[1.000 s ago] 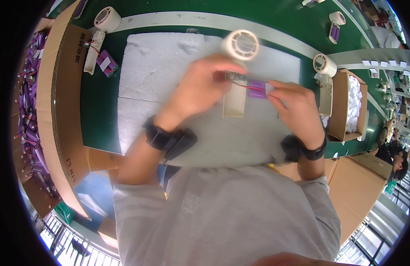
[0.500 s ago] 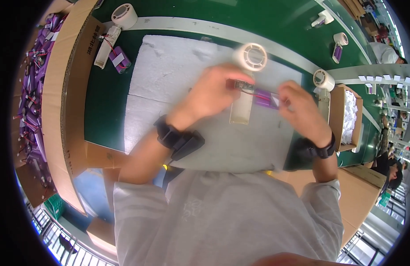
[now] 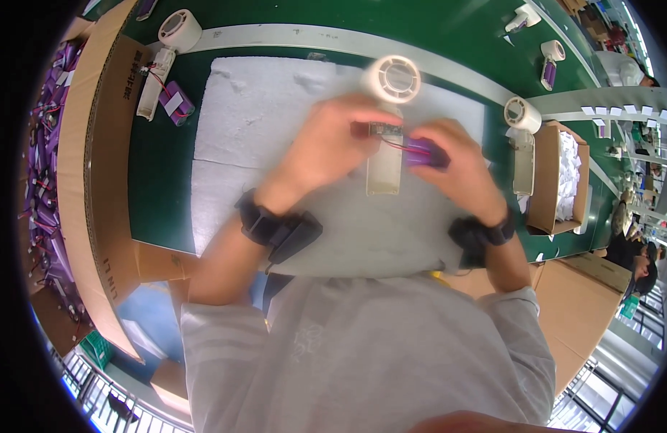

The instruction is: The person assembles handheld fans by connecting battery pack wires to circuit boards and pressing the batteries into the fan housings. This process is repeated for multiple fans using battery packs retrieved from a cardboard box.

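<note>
Left hand grips white fan body, long axis 12–6, round head at 12. Right hand pinches purple battery pack at 3 o'clock of body, red wires between. White foam mat underneath; another fan farther at 3.

**Hands close in on the fan handle**

Your left hand and right hand have drawn nearer each other over the white foam pad. The purple battery pack, earlier held a little out to the right of the white handheld fan, now sits just beside its handle. Your head has shifted, so the bench appears rotated.
</note>
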Motion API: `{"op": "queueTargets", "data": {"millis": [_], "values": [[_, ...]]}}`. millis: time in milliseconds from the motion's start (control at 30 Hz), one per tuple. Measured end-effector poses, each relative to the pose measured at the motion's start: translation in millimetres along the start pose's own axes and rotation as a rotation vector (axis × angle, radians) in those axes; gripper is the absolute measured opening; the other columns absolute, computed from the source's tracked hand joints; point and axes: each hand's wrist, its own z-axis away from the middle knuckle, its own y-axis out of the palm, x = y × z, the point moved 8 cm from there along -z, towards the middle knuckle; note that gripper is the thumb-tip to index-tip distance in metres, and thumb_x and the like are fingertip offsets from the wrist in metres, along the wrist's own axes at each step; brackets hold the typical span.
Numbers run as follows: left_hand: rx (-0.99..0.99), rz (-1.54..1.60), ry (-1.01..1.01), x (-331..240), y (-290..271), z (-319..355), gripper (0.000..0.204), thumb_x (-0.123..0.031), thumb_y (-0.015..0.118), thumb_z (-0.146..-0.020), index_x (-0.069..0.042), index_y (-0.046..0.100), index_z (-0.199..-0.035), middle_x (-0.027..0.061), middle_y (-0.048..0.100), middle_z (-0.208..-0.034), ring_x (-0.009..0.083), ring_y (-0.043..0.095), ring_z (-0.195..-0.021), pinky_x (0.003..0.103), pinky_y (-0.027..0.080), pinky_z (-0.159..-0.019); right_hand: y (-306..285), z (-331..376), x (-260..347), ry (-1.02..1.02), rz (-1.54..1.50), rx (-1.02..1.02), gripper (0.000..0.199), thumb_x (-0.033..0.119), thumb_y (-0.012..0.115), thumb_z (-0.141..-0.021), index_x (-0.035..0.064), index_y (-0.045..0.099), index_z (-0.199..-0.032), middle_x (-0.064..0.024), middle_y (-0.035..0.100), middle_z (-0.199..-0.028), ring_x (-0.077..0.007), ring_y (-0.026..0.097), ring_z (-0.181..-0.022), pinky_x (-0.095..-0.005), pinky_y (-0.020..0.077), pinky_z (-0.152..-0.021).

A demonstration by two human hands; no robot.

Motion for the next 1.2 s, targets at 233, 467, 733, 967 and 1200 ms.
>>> {"op": "queueTargets", "data": {"millis": [233,467,733,967,1200], "values": [[0.007,-0.112,0.037,-4.0,-1.2,1.2,0.039,0.007,0.066,-0.075,-0.01,0.074,-0.109,0.007,0.066,-0.099,0.0149,0.063,-0.078,0.026,0.051,-0.07,14.7,12.9,-22.7,0.306,-0.394,0.312,0.034,0.008,0.078,-0.08,-0.0011,0.064,-0.11,-0.008,0.065,-0.106,-0.0191,0.063,-0.09,-0.031,0.051,-0.082],[-0.017,-0.177,0.115,-10.7,-3.5,2.1,0.037,0.002,0.073,-0.073,-0.011,0.074,-0.108,0.0115,0.069,-0.099,0.0199,0.067,-0.076,0.029,0.053,-0.067,32.0,24.1,-3.5,0.46,-1.227,0.359,0.069,0.006,0.079,-0.076,0.004,0.047,-0.137,-0.0092,0.059,-0.119,-0.0202,0.065,-0.095,-0.0321,0.0521,-0.084],[-0.06,-0.275,0.201,-21.5,-1.8,4.5,0.035,-0.001,0.075,-0.073,-0.009,0.074,-0.107,0.0134,0.07,-0.096,0.0253,0.07,-0.075,0.031,0.054,-0.066,28.1,27.5,-4.5,0.463,-0.998,0.395,0.091,0.007,0.086,-0.063,0.0061,0.041,-0.143,-0.0081,0.051,-0.129,-0.024,0.061,-0.109,-0.0366,0.0493,-0.094],[-0.053,-0.287,0.226,-24.4,-0.3,5.4,0.033,0.0,0.073,-0.077,-0.006,0.073,-0.109,0.0135,0.07,-0.094,0.0279,0.069,-0.074,0.033,0.053,-0.065,9.7,7.9,6.5,0.027,-0.491,0.221,0.079,0.008,0.086,-0.061,0.0076,0.053,-0.133,-0.0067,0.056,-0.124,-0.0224,0.057,-0.11,-0.0357,0.0473,-0.096],[-0.019,-0.289,0.267,-30.6,0.8,7.4,0.035,0.003,0.069,-0.08,-0.005,0.07,-0.114,0.0146,0.068,-0.095,0.0315,0.067,-0.076,0.036,0.052,-0.066,22.4,8.0,7.8,0.048,-0.38,0.096,0.071,0.013,0.088,-0.06,0.0063,0.058,-0.125,-0.0092,0.06,-0.119,-0.0231,0.058,-0.108,-0.0353,0.0471,-0.094]]}}
